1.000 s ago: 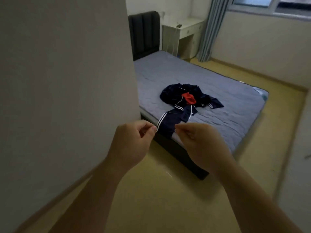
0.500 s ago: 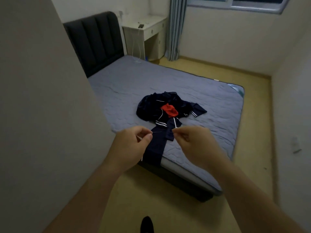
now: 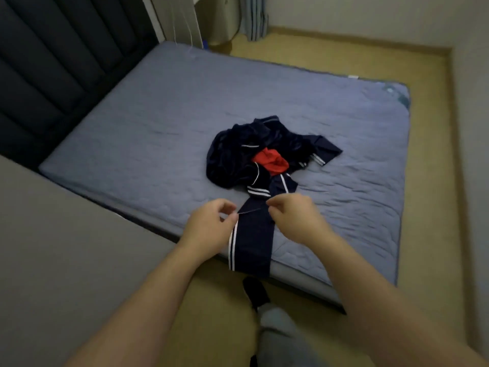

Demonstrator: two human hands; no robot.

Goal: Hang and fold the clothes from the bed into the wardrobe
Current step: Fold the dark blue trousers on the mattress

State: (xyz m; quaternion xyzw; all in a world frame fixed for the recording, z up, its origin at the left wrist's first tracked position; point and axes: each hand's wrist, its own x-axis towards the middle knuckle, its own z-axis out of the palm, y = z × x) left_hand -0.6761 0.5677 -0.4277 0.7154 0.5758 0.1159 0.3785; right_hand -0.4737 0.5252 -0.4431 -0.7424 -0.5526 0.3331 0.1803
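A heap of navy clothes with white stripes (image 3: 238, 154) lies in the middle of the grey-blue bed (image 3: 148, 115), with a red garment (image 3: 271, 161) on top. One striped navy piece (image 3: 254, 245) trails from the heap and hangs over the bed's near edge. My left hand (image 3: 211, 223) and my right hand (image 3: 293, 218) hover above that piece, fingers curled. Each pinches one end of a thin thread (image 3: 251, 210) stretched between them. Neither hand touches the clothes.
A dark padded headboard (image 3: 39, 62) stands at the left. A pale flat panel or wall (image 3: 53, 247) fills the near left. A desk (image 3: 219, 19) and curtain (image 3: 254, 17) are at the back. My shoe (image 3: 254, 290) is on the yellow floor (image 3: 434, 181) by the bed.
I have come closer to the bed and look further down at it. The clothes now lie just beyond my hands, which still pinch the thread between them.
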